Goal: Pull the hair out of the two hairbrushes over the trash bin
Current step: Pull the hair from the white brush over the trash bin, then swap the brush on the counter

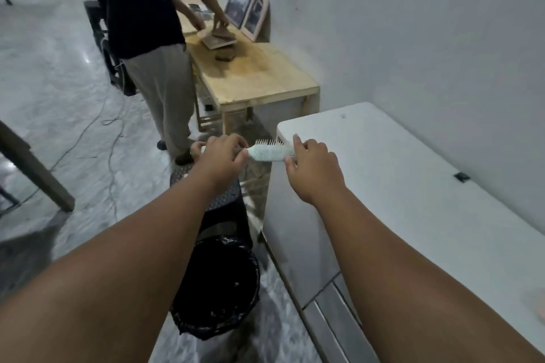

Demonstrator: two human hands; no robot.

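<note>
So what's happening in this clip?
A person holds a pale hairbrush out in front, the left hand on its handle end and the right hand at the bristle end. The black-lined trash bin sits on the floor below, nearer the body. Another person works at a wooden table behind.

White rectangular table [413,200], right, against the wall: one small black object [461,176] near its far edge.

Pale plywood table [265,82], beyond it: two upright picture frames [247,13] leaning on the wall, a flat frame [218,40], a small brown block [225,55].

Grey marbled floor [59,82]: black bag-lined trash bin [218,286], black perforated plastic stool [218,194], loose thin cables [97,124].
</note>
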